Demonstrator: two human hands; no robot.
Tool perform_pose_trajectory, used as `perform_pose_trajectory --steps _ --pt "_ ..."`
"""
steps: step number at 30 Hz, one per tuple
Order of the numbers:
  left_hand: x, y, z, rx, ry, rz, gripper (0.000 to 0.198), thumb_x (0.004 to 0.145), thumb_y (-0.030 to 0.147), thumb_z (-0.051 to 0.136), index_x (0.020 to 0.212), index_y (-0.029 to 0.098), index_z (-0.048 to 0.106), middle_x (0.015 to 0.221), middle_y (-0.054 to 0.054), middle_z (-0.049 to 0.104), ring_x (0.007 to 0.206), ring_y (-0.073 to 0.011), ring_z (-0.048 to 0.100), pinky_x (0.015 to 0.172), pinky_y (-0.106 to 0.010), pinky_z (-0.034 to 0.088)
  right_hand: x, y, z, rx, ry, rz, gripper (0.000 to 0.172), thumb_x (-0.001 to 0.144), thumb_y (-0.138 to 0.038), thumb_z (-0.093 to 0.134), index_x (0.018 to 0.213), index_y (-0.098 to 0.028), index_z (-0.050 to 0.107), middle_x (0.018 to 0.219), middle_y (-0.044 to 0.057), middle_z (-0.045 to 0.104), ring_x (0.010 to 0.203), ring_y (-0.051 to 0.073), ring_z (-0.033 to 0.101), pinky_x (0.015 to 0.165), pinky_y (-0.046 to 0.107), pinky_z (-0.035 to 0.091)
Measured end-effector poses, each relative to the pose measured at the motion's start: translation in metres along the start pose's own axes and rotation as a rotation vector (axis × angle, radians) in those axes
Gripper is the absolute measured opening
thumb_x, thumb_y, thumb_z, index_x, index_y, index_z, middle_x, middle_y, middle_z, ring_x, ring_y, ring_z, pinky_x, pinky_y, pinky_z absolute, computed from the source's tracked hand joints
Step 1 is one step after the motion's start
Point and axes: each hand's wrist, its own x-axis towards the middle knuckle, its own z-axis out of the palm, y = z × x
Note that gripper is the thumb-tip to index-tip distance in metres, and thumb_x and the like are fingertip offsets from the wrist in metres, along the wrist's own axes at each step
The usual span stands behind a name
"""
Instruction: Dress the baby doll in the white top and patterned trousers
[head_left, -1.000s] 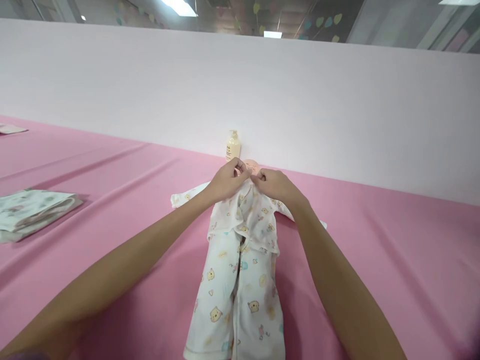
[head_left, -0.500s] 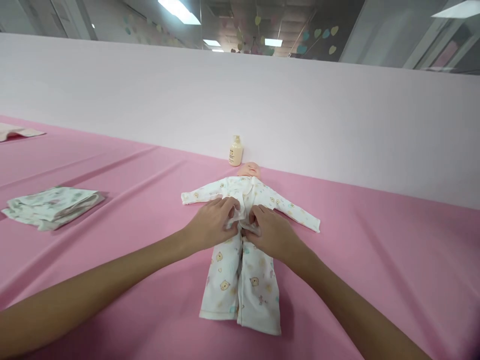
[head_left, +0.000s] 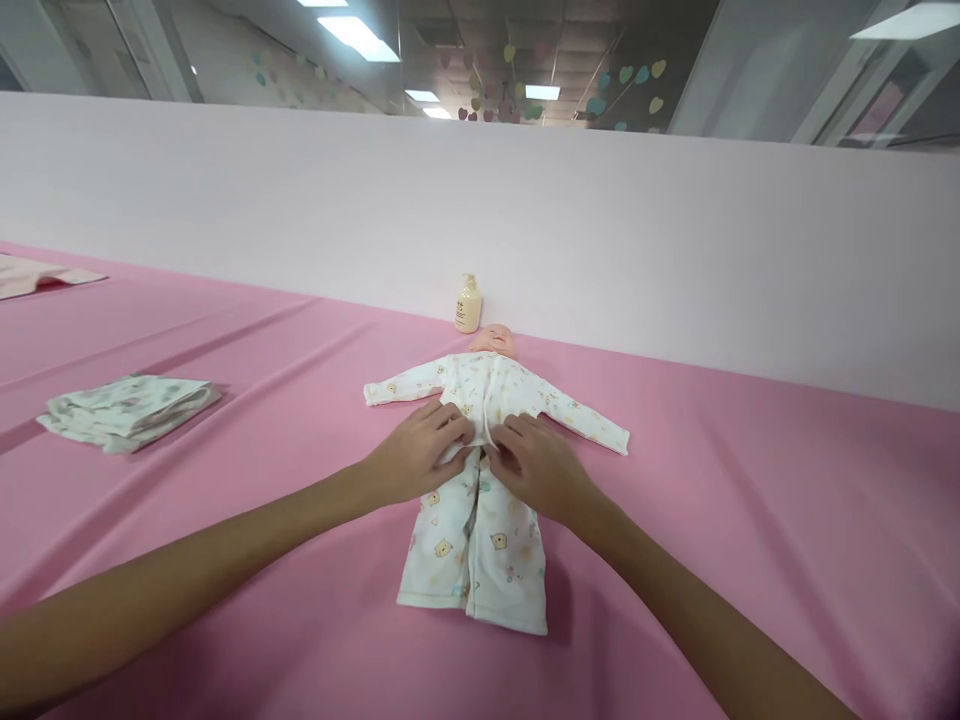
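here we look down on a doll's head and the clothes below it, laid out on a pink sheet; whatever body lies under the cloth is hidden from us. the patterned top is spread with both sleeves out to the sides, and we can't tell what is inside the cuffs. its lower front is partly covered by our two hands. our left hand has its fingers curled and its thumb tucked in, pinching the front hem of the top on one side of the opening; our right hand pinches the other side the same way, though the knuckles hide how much cloth each one has. below, the matching trousers lie with legs side by side, their waist mostly hidden by the hands and hem. our left forearm is cut off by the left edge, the right one by the bottom.

just beyond the head a pump bottle stands upright near the white wall, its label too small to read. off to the left we see a folded cloth, its print blurred, and a pale pink cloth cut off by the frame.
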Motion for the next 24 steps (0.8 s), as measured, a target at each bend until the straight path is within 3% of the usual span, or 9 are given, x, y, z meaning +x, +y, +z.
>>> perform_pose_trajectory --steps 3,6,9,14,20,24 --pt "-0.014 -0.002 0.003 -0.067 0.055 -0.076 0.017 0.101 0.028 0.058 0.118 0.026 0.056 0.110 -0.006 0.063 0.097 -0.0232 0.061 0.101 -0.048 0.052 -0.005 0.005 0.008 -0.003 -0.043 -0.037 0.016 0.102 -0.020 0.057 0.090 -0.023 0.049 0.086 0.001 0.058 0.080 0.019 0.052 0.077 0.035 0.042" --pt "-0.033 -0.012 0.003 -0.144 0.071 -0.196 0.032 0.101 0.029 0.057 0.132 0.027 0.049 0.122 -0.009 0.061 0.102 -0.0239 0.061 0.093 -0.045 0.056 -0.010 0.007 0.009 0.086 -0.030 -0.009 0.015 0.103 -0.021 0.060 0.093 -0.024 0.048 0.087 0.000 0.059 0.082 0.020 0.054 0.082 0.037 0.045" --pt "-0.051 -0.030 0.006 -0.148 0.038 -0.321 0.040 0.098 0.031 0.060 0.135 0.026 0.046 0.127 -0.011 0.062 0.108 -0.0269 0.061 0.087 -0.044 0.055 -0.020 0.010 0.011 0.187 0.048 -0.013 0.012 0.102 -0.023 0.063 0.106 -0.025 0.052 0.098 0.003 0.064 0.090 0.022 0.059 0.085 0.040 0.049" --pt "-0.052 -0.048 0.016 -0.047 -0.036 -0.431 0.038 0.091 0.047 0.071 0.114 0.023 0.052 0.109 -0.008 0.068 0.098 -0.0293 0.061 0.092 -0.050 0.048 -0.059 0.029 0.018 0.188 0.188 0.016 0.024 0.098 -0.015 0.059 0.118 -0.027 0.052 0.112 0.008 0.064 0.101 0.026 0.060 0.086 0.042 0.053" --pt "-0.038 -0.046 0.030 0.055 -0.139 -0.469 0.019 0.093 0.038 0.059 0.083 0.023 0.051 0.081 -0.002 0.061 0.083 -0.0259 0.055 0.087 -0.046 0.042 -0.082 0.049 0.019 0.077 0.056 0.428 0.017 0.094 -0.027 0.066 0.101 -0.026 0.051 0.102 0.006 0.066 0.092 0.028 0.060 0.079 0.044 0.051" --pt "-0.042 -0.040 0.032 0.046 -0.147 -0.470 0.019 0.094 0.031 0.054 0.077 0.022 0.050 0.075 0.000 0.058 0.077 -0.0227 0.054 0.089 -0.044 0.041 -0.076 0.047 0.020 0.050 -0.036 0.393 0.019 0.099 -0.021 0.052 0.082 -0.025 0.046 0.080 0.001 0.061 0.074 0.021 0.053 0.079 0.041 0.046"
